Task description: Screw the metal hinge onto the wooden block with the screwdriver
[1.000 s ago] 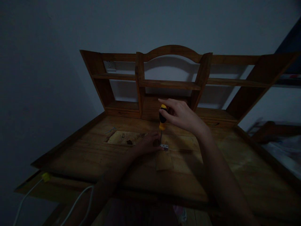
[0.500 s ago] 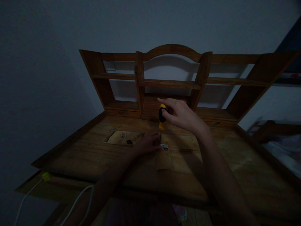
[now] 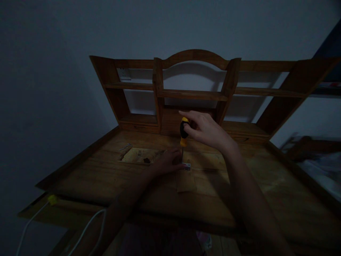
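A yellow and black screwdriver [image 3: 183, 132] stands nearly upright in my right hand [image 3: 204, 128], which is closed round its handle with the index finger stretched over the top. The shaft runs down to a small metal bracket [image 3: 187, 165] on the wooden desk. My left hand [image 3: 169, 161] is closed at the bracket's left side, thumb and fingers around the screwdriver's lower end; the fingers partly hide the tip. Beneath the bracket lies a thin flat wooden piece [image 3: 185, 182]. Whether a screw sits under the tip I cannot make out.
A wooden shelf unit [image 3: 193, 95] rises along the back of the desk [image 3: 106, 177]. Left of my hands is a rough recess [image 3: 135, 155] in the desktop, with a small metal item [image 3: 124, 147] beyond it. A white cable [image 3: 89, 224] hangs at the front left.
Both hands stay almost in place, the right still on the screwdriver's handle. The left fingers and thumb have shifted very slightly at the bracket.
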A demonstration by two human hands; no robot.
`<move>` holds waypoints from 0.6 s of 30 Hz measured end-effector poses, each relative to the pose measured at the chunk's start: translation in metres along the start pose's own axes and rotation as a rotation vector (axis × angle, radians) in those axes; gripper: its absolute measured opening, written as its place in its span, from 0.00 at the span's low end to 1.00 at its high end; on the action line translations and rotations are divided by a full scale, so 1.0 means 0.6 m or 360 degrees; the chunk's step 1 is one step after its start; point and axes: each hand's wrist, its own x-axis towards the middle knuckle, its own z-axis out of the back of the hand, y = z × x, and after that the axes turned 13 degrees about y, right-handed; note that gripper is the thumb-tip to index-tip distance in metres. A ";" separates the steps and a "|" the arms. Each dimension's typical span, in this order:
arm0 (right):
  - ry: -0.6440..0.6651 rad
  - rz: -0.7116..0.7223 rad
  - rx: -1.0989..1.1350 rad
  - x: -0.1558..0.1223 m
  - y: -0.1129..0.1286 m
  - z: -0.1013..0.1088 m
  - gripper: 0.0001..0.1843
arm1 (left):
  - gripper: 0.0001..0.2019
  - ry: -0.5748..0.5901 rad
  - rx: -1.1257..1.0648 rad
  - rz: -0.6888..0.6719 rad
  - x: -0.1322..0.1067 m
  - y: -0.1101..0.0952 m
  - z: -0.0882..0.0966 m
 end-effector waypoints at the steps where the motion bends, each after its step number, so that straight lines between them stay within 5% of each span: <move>1: 0.0001 -0.0003 -0.0005 0.000 0.000 0.000 0.26 | 0.18 -0.0007 -0.0008 0.0027 -0.001 -0.006 0.003; 10: -0.0021 0.0071 0.0103 -0.005 0.007 0.004 0.29 | 0.19 0.0029 -0.0102 -0.0001 0.000 -0.009 0.007; 18: -0.0063 0.0024 0.0085 -0.004 0.005 0.007 0.12 | 0.17 0.0085 -0.0072 -0.0008 0.004 0.009 0.002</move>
